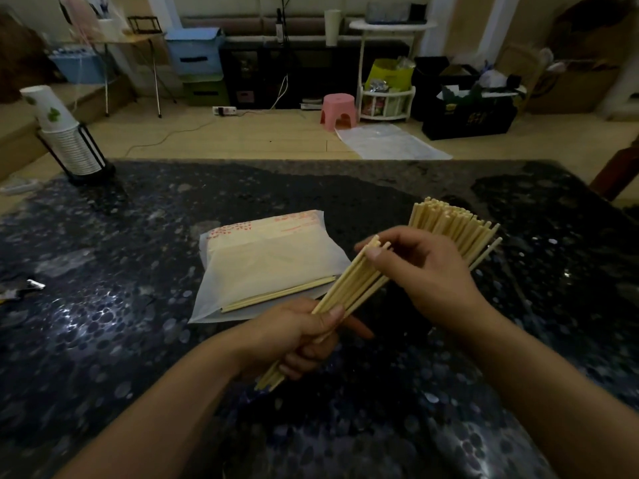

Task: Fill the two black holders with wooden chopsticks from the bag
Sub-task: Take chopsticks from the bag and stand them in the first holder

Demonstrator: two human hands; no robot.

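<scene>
My left hand grips the lower part of a bundle of wooden chopsticks that slants up to the right. Around the bundle's upper tips, the thumb and fingers of my right hand pinch it. Just behind my right hand a second cluster of chopsticks fans upward; its base and any black holder are hidden by the hand and the dark tabletop. The translucent white bag lies flat to the left, packed with chopsticks. A few loose chopsticks lie along its near edge.
The dark speckled table stretches wide around the bag. A black rack of stacked paper cups stands at the far left corner. A small wrapper lies at the left edge. Beyond the table are a pink stool and boxes.
</scene>
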